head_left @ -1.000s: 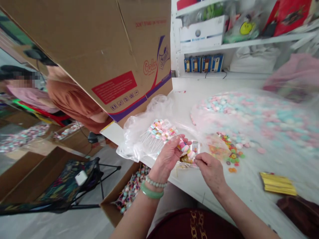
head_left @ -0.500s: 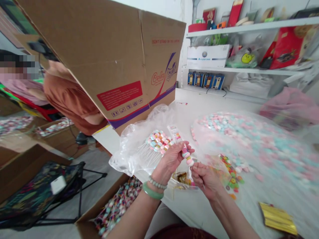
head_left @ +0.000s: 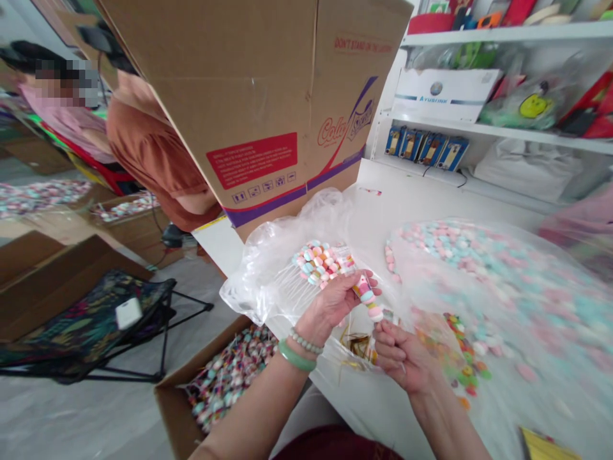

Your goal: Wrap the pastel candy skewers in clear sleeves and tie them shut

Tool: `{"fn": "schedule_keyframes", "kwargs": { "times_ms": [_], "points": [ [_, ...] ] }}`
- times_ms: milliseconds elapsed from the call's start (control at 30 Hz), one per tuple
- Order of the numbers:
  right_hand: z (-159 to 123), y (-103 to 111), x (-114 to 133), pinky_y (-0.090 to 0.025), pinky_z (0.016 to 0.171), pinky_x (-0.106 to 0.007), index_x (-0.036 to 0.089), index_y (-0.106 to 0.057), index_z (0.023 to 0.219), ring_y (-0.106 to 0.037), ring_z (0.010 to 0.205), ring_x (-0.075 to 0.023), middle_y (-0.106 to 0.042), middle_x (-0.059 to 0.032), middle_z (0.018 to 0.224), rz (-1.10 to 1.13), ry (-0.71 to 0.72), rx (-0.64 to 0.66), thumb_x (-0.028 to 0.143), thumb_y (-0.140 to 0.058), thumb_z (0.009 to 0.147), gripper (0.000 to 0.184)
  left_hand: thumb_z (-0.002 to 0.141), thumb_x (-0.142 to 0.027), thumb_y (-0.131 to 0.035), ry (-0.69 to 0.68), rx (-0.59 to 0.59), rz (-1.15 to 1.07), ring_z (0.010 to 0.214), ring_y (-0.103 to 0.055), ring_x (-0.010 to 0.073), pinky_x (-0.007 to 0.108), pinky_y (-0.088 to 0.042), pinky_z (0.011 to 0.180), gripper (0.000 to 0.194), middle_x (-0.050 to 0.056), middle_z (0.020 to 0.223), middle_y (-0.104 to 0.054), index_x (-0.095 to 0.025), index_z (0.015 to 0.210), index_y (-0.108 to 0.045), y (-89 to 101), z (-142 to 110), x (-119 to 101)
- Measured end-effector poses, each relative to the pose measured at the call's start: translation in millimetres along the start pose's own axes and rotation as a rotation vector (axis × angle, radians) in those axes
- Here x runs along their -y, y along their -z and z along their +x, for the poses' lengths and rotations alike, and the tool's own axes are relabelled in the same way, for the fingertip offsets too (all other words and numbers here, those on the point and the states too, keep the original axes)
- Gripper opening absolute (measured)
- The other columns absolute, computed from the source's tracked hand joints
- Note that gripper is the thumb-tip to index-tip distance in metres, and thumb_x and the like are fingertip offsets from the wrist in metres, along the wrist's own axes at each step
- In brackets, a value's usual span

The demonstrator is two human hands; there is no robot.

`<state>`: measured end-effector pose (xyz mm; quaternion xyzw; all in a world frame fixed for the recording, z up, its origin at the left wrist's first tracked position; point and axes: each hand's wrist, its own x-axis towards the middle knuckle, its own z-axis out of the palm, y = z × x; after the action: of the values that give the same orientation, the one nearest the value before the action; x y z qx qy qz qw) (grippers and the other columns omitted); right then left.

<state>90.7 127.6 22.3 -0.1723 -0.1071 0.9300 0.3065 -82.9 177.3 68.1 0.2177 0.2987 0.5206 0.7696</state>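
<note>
My left hand (head_left: 336, 301) is closed around the upper part of a marshmallow skewer (head_left: 370, 303), which looks partly covered by a small printed wrapper. Pink, blue, yellow and white candies are threaded along it. At its lower end, my right hand (head_left: 401, 355) pinches the stick, most of which is hidden by the fingers. Beyond my left hand, a pile of finished marshmallow skewers (head_left: 316, 263) lies on a clear plastic bag (head_left: 258, 268), sticks pointing left. Gold twist ties (head_left: 357, 343) lie just below the hands. Right of them are colourful gummy rings (head_left: 472, 370).
Loose pastel marshmallows (head_left: 479, 268) spread over plastic on the white table (head_left: 383, 198). A large cardboard carton (head_left: 268, 96) stands at the back. On the floor are an open box of wrapped skewers (head_left: 225, 377) and a folding stool (head_left: 96, 319). Two people sit at left; shelves (head_left: 507, 128) stand behind.
The view has shifted, so the scene sits farther right and the shelves are cut off more. Both hands keep their hold on the marshmallow skewer, with little visible movement relative to it.
</note>
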Motion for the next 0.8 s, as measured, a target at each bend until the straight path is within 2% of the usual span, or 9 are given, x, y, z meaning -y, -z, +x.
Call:
{"fn": "schedule_keyframes", "kwargs": {
  "times_ms": [200,367,500,667,800],
  "points": [
    [12.8,9.5,-1.7,-0.024,0.033,-0.011,0.012,-0.057,0.085,-0.029,0.035,0.0015,-0.049,0.0104,0.057,0.177,-0.113,0.083,0.02,-0.067,0.084,0.013,0.078,-0.029,-0.07,-0.051,0.018,0.001,0.083,-0.069,0.0246,0.043,-0.049,0.092,0.025,0.012,0.085,-0.072,-0.007,0.091,-0.071,7.1,-1.1,4.8],
    [19.5,11.2,-2.9,-0.022,0.031,-0.011,0.012,-0.054,0.079,-0.028,0.034,0.0007,-0.048,0.0097,0.056,0.152,-0.108,0.067,0.02,-0.064,0.086,0.015,0.078,-0.033,-0.07,-0.078,-0.015,0.067,0.085,-0.069,0.0261,0.039,-0.05,0.088,0.029,0.011,0.086,-0.072,-0.008,0.092,-0.071,6.4,-2.4,4.7],
    [23.3,0.9,-1.7,-0.021,0.03,-0.011,0.014,-0.053,0.076,-0.026,0.034,0.0007,-0.049,0.0094,0.056,0.081,-0.052,-0.003,0.019,-0.069,0.081,0.017,0.078,-0.034,-0.069,-0.073,-0.052,0.09,0.084,-0.07,0.0258,0.037,-0.051,0.084,0.029,0.012,0.084,-0.072,-0.008,0.091,-0.07,4.7,-1.1,7.1],
    [30.4,-15.4,1.8,-0.017,0.031,-0.011,0.015,-0.053,0.074,-0.019,0.034,0.0016,-0.043,0.0115,0.054,0.018,0.023,-0.078,0.028,-0.077,0.073,0.028,0.079,-0.037,-0.068,-0.041,-0.035,0.056,0.079,-0.07,0.0247,0.038,-0.052,0.081,0.03,0.011,0.084,-0.071,-0.009,0.092,-0.07,4.6,0.9,12.2],
    [31.5,-20.1,-5.2,-0.015,0.032,-0.014,0.017,-0.056,0.077,-0.025,0.034,0.0007,-0.05,0.0091,0.057,-0.218,0.22,-0.273,0.035,-0.077,0.071,0.028,0.079,-0.044,-0.067,0.03,-0.028,0.024,0.079,-0.07,0.0258,0.04,-0.053,0.08,0.037,0.012,0.085,-0.071,-0.01,0.094,-0.069,9.5,2.8,10.3]
  ]
}}
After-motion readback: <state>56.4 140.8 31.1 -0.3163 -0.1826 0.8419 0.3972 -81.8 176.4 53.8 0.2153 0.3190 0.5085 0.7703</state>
